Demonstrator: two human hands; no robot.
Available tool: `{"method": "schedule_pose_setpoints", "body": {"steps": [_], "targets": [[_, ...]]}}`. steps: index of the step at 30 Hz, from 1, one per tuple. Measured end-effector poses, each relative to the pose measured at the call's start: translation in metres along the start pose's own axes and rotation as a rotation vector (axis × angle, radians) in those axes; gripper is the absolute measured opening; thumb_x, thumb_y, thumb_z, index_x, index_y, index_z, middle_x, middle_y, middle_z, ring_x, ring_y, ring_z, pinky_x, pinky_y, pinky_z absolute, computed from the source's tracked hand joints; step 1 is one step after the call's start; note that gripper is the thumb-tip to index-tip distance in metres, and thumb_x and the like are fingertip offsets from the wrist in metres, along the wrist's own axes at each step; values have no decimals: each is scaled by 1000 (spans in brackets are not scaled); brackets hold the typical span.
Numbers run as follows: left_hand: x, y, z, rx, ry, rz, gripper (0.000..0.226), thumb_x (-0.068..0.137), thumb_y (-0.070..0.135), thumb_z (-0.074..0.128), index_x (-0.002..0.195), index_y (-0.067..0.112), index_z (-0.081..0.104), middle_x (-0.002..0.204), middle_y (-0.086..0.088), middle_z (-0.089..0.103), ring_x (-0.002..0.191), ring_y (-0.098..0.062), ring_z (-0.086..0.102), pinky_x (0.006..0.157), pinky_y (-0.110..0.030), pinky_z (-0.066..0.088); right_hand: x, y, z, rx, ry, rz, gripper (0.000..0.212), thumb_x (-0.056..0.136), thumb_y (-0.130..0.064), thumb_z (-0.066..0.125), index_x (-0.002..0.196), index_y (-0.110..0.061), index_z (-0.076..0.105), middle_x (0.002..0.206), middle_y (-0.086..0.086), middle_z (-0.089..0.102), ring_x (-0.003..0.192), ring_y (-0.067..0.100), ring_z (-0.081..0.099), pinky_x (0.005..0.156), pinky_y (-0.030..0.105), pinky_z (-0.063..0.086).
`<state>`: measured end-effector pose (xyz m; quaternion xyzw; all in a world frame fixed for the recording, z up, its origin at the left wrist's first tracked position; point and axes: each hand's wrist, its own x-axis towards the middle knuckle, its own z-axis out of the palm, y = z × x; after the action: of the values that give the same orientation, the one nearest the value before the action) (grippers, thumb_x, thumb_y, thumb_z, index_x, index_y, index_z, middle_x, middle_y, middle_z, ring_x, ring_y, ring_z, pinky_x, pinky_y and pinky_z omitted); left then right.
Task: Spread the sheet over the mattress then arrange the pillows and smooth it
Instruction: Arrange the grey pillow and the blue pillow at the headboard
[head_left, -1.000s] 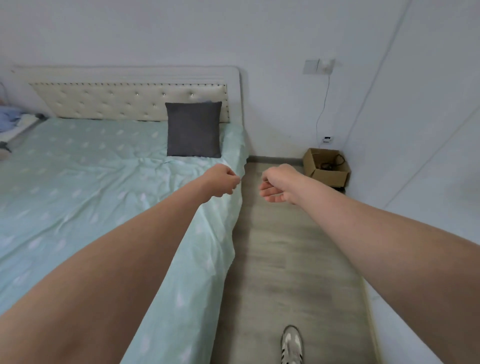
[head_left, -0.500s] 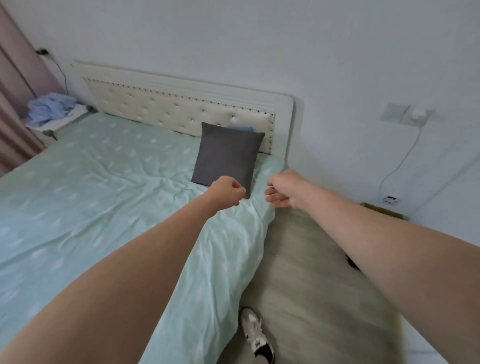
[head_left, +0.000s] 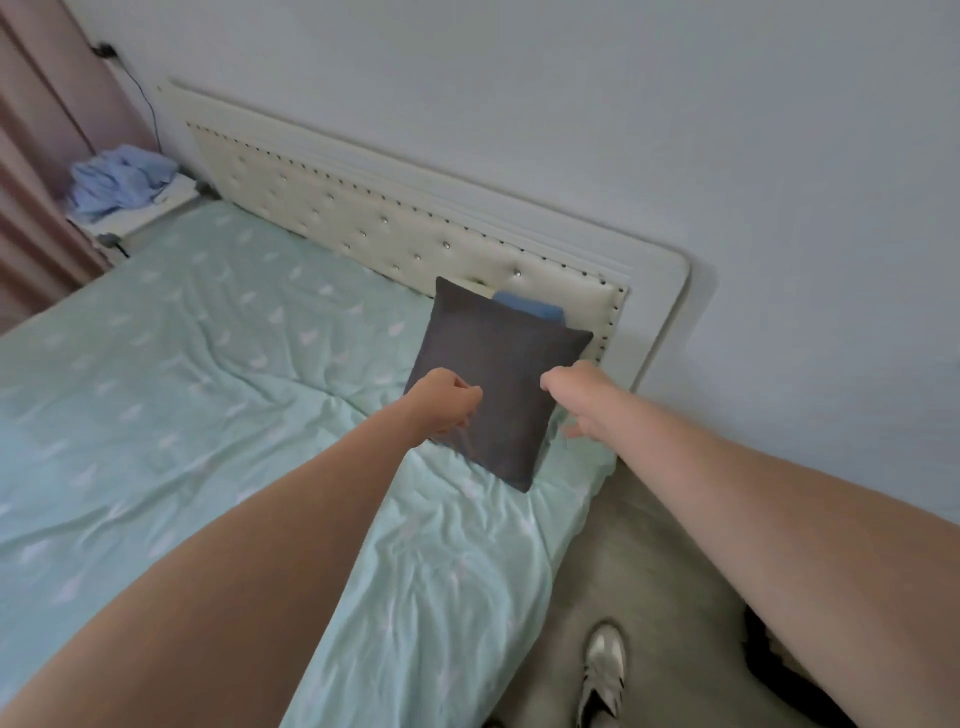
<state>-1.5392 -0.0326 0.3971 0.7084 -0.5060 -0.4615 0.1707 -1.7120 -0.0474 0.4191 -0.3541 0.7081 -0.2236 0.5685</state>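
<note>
A mint-green sheet (head_left: 218, 395) with white marks covers the mattress, wrinkled near the middle. A dark grey pillow (head_left: 506, 379) leans against the cream tufted headboard (head_left: 363, 218) at the bed's right corner. Behind it peeks a blue pillow (head_left: 532, 310). My left hand (head_left: 447, 402) has its fingers curled at the grey pillow's left edge. My right hand (head_left: 574, 397) curls over the pillow's right edge, thumb pointing down. Both hands appear to grip the grey pillow by its sides.
A bedside table with crumpled blue clothes (head_left: 122, 179) stands at the far left by a pink curtain (head_left: 36, 171). Grey floor (head_left: 649, 561) runs along the bed's right side, with my shoe (head_left: 602, 670) and a dark object (head_left: 769, 654) on it.
I have stepped closer to the head of the bed. Both hands moved forward from above the sheet's edge to the grey pillow's sides.
</note>
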Motion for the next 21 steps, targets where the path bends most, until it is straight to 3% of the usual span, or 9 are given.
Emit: {"method": "schedule_pose_setpoints", "body": {"steps": [2, 4, 6, 9, 12, 14, 18, 21], "targets": [[37, 8, -1, 9, 24, 6, 22, 90, 28, 53, 81, 11, 63, 80, -12, 69, 73, -24, 68, 61, -26, 48, 49, -15, 12, -92, 43, -23, 57, 81, -19, 58, 131, -2, 38, 128, 7, 52, 99, 26, 61, 88, 40, 53], [80, 12, 3, 15, 41, -18, 19, 87, 29, 54, 78, 13, 59, 78, -12, 68, 75, -26, 69, 65, -29, 50, 95, -28, 22, -190, 68, -4, 76, 72, -25, 59, 140, -2, 33, 144, 12, 45, 122, 32, 54, 101, 43, 48], [121, 11, 10, -6, 58, -67, 18, 82, 31, 55, 73, 15, 51, 74, -9, 59, 72, -24, 62, 65, -33, 47, 140, -36, 31, -340, 79, 13, 77, 82, -27, 58, 147, -2, 23, 151, 15, 33, 134, 34, 41, 110, 42, 39], [186, 1, 18, -40, 97, -209, 30, 69, 43, 56, 77, 15, 49, 81, -8, 59, 80, -27, 65, 67, -36, 49, 216, -55, 38, -572, 84, 12, 75, 89, -27, 53, 151, -4, 16, 156, 13, 21, 141, 37, 26, 115, 43, 28], [240, -8, 27, -68, 105, -293, 64, 66, 49, 57, 112, 3, 57, 109, -19, 66, 102, -34, 66, 80, -40, 55, 287, -67, 40, -673, 123, 29, 82, 89, -25, 54, 155, -8, 7, 163, 9, 9, 148, 36, 9, 120, 47, 20], [264, -13, 31, -91, 117, -342, 64, 78, 44, 61, 126, 3, 52, 120, -18, 63, 109, -33, 63, 80, -35, 50, 324, -66, 43, -724, 116, 69, 86, 90, -27, 56, 156, -9, 3, 164, 8, 4, 150, 36, 3, 121, 48, 16], [308, -33, 42, -113, 122, -429, 59, 89, 37, 62, 135, 5, 45, 128, -15, 58, 116, -32, 59, 90, -36, 47, 373, -57, 51, -898, 30, 71, 92, 88, -33, 57, 157, -11, 0, 165, 9, 2, 151, 35, 2, 122, 50, 9], [329, -48, 48, -110, 121, -468, 59, 88, 38, 63, 135, 5, 48, 128, -14, 60, 115, -30, 59, 91, -35, 47, 392, -43, 57, -1053, 0, 37, 99, 80, -39, 67, 156, -14, 8, 159, 13, 13, 145, 36, 16, 118, 51, 20]]}}
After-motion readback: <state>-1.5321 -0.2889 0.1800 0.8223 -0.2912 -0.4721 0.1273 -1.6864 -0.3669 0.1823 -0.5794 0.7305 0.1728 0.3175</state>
